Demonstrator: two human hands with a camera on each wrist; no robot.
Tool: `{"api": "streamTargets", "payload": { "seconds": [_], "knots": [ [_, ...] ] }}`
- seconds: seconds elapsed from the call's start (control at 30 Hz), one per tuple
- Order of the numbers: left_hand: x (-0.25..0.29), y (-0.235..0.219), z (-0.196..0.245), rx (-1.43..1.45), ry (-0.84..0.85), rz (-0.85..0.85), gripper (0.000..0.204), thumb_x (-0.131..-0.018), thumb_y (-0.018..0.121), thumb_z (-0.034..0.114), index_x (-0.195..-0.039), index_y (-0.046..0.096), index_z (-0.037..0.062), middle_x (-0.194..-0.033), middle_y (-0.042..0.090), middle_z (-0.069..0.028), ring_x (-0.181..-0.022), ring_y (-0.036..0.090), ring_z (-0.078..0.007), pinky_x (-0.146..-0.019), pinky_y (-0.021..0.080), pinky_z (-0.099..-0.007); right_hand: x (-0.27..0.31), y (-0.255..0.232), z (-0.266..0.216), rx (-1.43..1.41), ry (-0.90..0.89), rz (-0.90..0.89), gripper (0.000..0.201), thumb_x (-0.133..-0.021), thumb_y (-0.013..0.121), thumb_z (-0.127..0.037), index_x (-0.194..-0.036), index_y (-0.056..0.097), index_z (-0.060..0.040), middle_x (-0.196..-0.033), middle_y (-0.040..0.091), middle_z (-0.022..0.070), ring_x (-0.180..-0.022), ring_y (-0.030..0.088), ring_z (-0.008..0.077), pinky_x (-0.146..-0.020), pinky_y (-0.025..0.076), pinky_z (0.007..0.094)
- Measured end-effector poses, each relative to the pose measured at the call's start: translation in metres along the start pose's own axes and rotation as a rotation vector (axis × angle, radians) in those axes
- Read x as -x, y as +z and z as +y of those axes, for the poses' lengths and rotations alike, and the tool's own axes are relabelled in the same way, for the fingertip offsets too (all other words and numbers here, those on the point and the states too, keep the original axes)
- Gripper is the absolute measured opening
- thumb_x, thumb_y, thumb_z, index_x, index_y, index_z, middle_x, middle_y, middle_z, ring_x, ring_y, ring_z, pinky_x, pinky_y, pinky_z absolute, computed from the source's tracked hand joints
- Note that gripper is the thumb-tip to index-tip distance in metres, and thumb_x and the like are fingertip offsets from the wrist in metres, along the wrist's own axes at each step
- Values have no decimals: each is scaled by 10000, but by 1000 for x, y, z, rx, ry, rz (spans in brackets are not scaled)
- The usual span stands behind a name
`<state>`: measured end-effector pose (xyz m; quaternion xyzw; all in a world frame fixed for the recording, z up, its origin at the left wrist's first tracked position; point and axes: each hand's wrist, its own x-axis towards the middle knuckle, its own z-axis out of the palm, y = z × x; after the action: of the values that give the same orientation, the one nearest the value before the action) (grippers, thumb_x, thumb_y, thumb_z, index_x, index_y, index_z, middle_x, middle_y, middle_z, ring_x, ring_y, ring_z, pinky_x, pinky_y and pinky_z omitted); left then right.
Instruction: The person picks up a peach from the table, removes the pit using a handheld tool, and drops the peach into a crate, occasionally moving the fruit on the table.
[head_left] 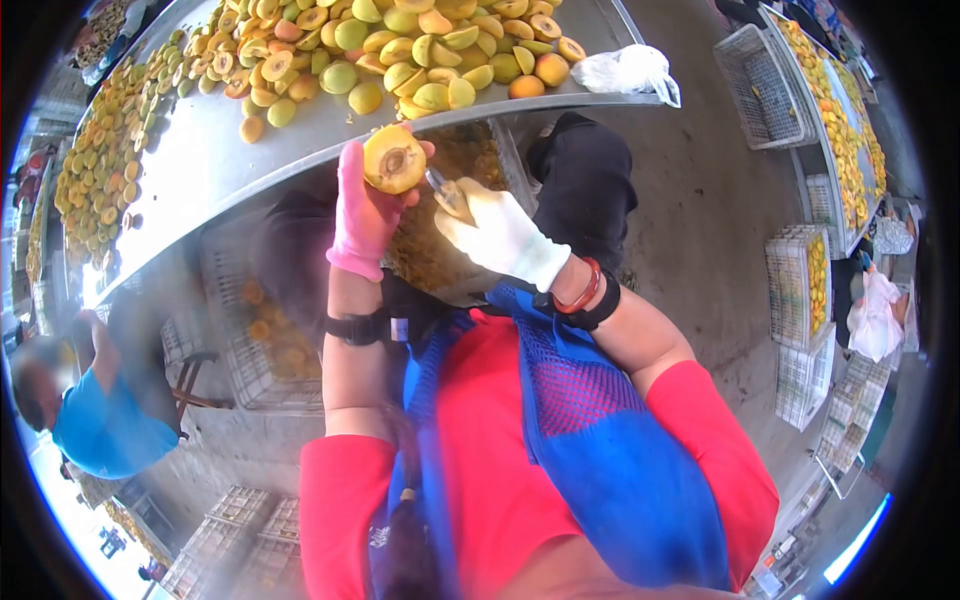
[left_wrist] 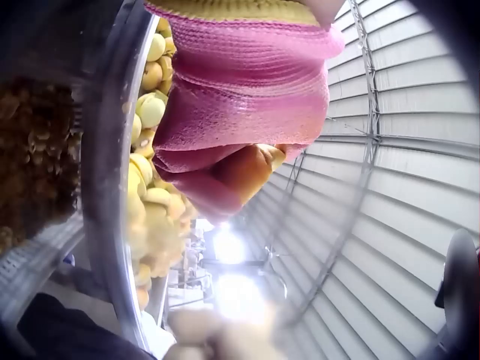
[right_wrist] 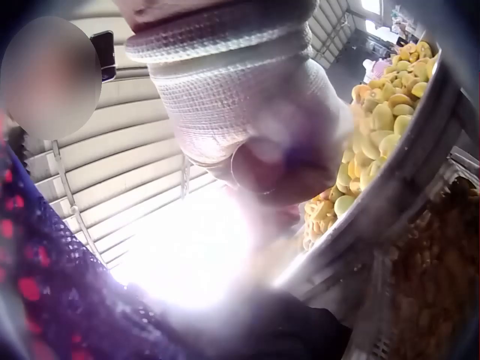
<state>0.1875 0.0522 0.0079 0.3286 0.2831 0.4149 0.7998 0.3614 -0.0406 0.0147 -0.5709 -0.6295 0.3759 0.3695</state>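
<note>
In the head view my left hand [head_left: 362, 222], in a pink glove, holds up a halved yellow peach [head_left: 393, 160] with its cut face showing a brown centre. Thumb and fingers grip its sides. My right hand [head_left: 500, 232], in a white glove, grips a small tool with a tan handle [head_left: 455, 203] and a short metal tip that points at the peach half, just to its right. Orange fruit skin [left_wrist: 247, 174] shows among the pink fingers in the left wrist view. The white glove [right_wrist: 225, 97] hides the tool in the right wrist view.
A metal table [head_left: 190, 190] heaped with cut peaches [head_left: 400, 60] stands ahead, a white plastic bag [head_left: 625, 72] at its corner. Below its edge is a container of brownish-orange pieces [head_left: 440, 235]. A crate [head_left: 270, 370] stands at left, near a person in blue [head_left: 110, 425]. More crates [head_left: 797, 285] are right.
</note>
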Motion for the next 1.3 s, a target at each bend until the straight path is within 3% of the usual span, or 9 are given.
{"api": "streamTargets", "payload": {
  "seconds": [0.37, 0.47, 0.57, 0.67, 0.77, 0.97, 1.07, 1.17, 1.3],
  "knots": [
    [23, 38, -29, -385, 286, 93, 695, -1034, 289, 591, -1265, 549, -10, -1049, 693, -141, -952, 660, -205, -820, 536, -299, 7, 12, 3, -214, -207, 116, 206, -908, 645, -180, -997, 561, -14, -756, 625, 219, -607, 621, 424, -554, 494, 464],
    [24, 42, -31, -444, 365, 115, 702, -1045, 264, 576, -1239, 556, -33, -1010, 698, -145, -933, 656, -200, -842, 532, -308, 11, -13, -31, -562, 407, -244, 178, -924, 620, -121, -1048, 580, -1, -820, 645, 96, -640, 613, 202, -608, 511, 356],
    [26, 44, -33, -476, 418, 130, 697, -1047, 279, 569, -1235, 552, -44, -1003, 696, -153, -926, 656, -204, -851, 528, -311, 11, -16, -36, -668, 484, -307, 190, -929, 600, -112, -1083, 571, -6, -816, 618, 68, -667, 599, 150, -606, 500, 309],
    [24, 45, -41, -406, 499, 143, 588, -1049, 376, 501, -1236, 551, -28, -994, 691, -147, -928, 662, -202, -850, 528, -308, 11, 7, -5, -112, -86, 11, 197, -924, 592, -108, -1087, 565, -1, -833, 630, 93, -725, 631, 179, -664, 515, 318],
    [24, 46, -44, -375, 531, 164, 525, -1048, 434, 456, -1238, 550, -19, -998, 685, -143, -940, 663, -198, -854, 527, -306, 10, -6, -29, -400, 312, -196, 208, -912, 606, -110, -1076, 573, 13, -890, 664, 160, -812, 672, 287, -748, 527, 370],
    [25, 45, -41, -421, 522, 179, 520, -1046, 439, 454, -1236, 554, -16, -982, 685, -133, -910, 658, -186, -842, 524, -299, 8, 11, -3, -114, -1, -51, 218, -901, 609, -115, -1061, 566, 25, -928, 662, 217, -868, 678, 373, -784, 527, 399],
    [25, 43, -42, -423, 518, 190, 513, -1049, 433, 448, -1229, 560, -15, -962, 688, -123, -888, 654, -175, -821, 523, -292, 0, -16, -28, -533, 512, -402, 244, -886, 603, -107, -1083, 564, 32, -956, 657, 245, -908, 670, 413, -809, 526, 415],
    [23, 41, -44, -446, 519, 189, 508, -1054, 423, 444, -1213, 571, -15, -941, 690, -117, -877, 654, -167, -804, 522, -286, 6, 17, 15, 9, -105, -14, 249, -922, 616, -199, -1042, 563, 12, -806, 660, 235, -731, 669, 413, -627, 522, 429],
    [21, 38, -44, -451, 467, 169, 524, -1055, 411, 461, -1185, 591, -13, -919, 691, -116, -855, 658, -162, -790, 521, -283, 5, 22, 20, -210, -82, -29, 181, -974, 569, -205, -1042, 538, -40, -661, 552, 41, -509, 554, 152, -445, 426, 298]
  ]
}}
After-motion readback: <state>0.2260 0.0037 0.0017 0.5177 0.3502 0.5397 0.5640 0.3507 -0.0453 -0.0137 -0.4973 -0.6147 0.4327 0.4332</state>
